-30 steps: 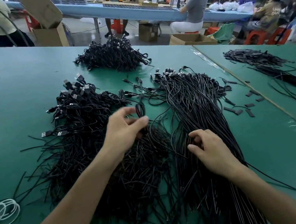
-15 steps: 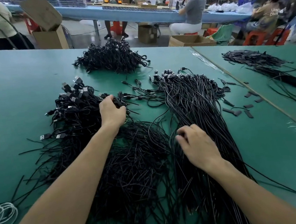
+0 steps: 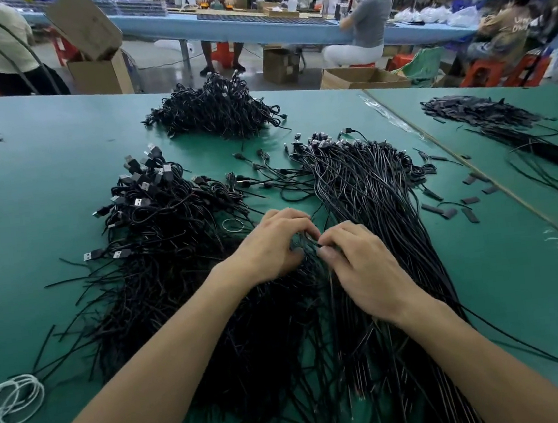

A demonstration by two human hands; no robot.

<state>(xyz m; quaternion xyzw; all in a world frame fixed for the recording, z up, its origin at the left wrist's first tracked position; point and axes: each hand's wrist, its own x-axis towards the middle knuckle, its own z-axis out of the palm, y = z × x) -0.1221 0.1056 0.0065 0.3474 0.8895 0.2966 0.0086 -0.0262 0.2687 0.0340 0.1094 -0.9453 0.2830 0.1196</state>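
Setting: workshop floor, with a green worktable [image 3: 46,208] in front and a blue bench [image 3: 286,28] with seated workers at 12 o'clock, well apart.
Left hand [image 3: 271,246]: fingers curled, fingertips pinched on a thin black cable [image 3: 312,241] at the centre of the table.
Right hand [image 3: 362,264]: thumb and forefinger pinched on the same cable, almost touching the left fingertips. The other fingers are bent over the strands below.
Cable in work: a short stretch shows between the two hands, over the seam where the two near stocks meet. Its ends cannot be traced.
Straight bundle [image 3: 383,200]: long loose cables running from 1 o'clock down to 5 o'clock, under the right hand.
Plug heap [image 3: 156,207]: tangled cables with USB ends, at 10 o'clock.
Far heap [image 3: 219,111]: coiled cables, at 12 o'clock.
Sleeve pieces [image 3: 449,209]: small black strips scattered at 3 o'clock.
White cord loops [image 3: 11,401]: at 8 o'clock, near the table edge.
Change: half a second back the left hand was out on the plug heap and the right hand was alone on the bundle. The left has now returned to meet it.
Reading: one piece looks to have been laid aside, and a fresh cable is being drawn for handling.
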